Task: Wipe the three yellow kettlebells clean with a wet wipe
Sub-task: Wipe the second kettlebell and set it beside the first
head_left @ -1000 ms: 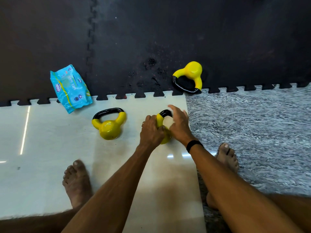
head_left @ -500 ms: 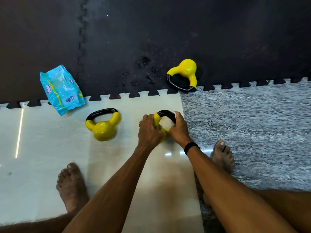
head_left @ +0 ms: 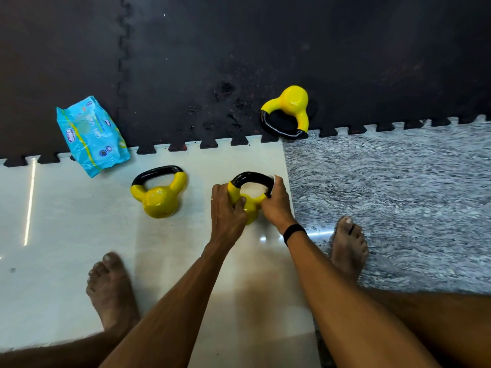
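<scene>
**Wiping the handle of the nearest kettlebell**

Head view: a person crouches barefoot over a pale floor tile. The left hand (head_left: pixel 228 208) curls around the yellow left post of the near kettlebell (head_left: pixel 249 205), steadying it. The right hand (head_left: pixel 275 205) wraps the black handle's right side, pinching a white wet wipe (head_left: pixel 276 179). To clean well, hold the base firm and slide the wipe right around the handle. A second kettlebell (head_left: pixel 158 193) stands just left; a third kettlebell (head_left: pixel 288 111) lies on the black mat (head_left: pixel 186 62). A blue wipes pack (head_left: pixel 91 134) lies far left.
</scene>
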{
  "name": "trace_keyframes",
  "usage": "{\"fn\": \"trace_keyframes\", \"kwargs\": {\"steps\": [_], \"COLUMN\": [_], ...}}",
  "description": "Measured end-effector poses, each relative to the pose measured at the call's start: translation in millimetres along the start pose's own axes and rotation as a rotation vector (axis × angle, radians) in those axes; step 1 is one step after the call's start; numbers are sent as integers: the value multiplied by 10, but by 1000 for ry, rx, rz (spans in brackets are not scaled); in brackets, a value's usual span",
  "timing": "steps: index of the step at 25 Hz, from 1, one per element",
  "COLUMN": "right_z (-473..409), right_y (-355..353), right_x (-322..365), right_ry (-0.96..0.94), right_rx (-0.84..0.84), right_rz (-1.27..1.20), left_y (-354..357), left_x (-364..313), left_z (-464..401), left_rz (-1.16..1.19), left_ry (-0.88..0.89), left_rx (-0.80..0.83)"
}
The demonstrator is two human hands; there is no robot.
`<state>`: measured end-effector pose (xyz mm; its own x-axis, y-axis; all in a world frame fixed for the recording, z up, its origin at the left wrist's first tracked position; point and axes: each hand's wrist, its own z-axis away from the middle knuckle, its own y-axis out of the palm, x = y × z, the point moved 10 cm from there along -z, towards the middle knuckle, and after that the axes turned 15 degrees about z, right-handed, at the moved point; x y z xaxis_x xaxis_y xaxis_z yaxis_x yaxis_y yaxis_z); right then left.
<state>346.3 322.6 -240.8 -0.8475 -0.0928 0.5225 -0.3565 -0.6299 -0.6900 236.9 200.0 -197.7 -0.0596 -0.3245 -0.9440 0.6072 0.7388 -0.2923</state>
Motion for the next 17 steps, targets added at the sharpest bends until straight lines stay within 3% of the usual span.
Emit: {"fn": "trace_keyframes", "kwargs": {"steps": [6, 7, 11, 17], "right_z": [169, 133, 126, -22], "right_y": [0, 25, 317, 160], "right_x": [844, 762, -11, 295], "right_ry": [-433, -382, 139, 51], "right_rx": [-84, -71, 70, -7], "right_rz": [155, 108, -233, -224], "left_y": [-242, -233, -170, -213], "left_x": [249, 232, 167, 231], "left_z": [59, 55, 32, 32], "left_rz": [115, 121, 94, 99], "left_ry": [-100, -97, -54, -72], "left_rx": [-101, -95, -54, -64]}}
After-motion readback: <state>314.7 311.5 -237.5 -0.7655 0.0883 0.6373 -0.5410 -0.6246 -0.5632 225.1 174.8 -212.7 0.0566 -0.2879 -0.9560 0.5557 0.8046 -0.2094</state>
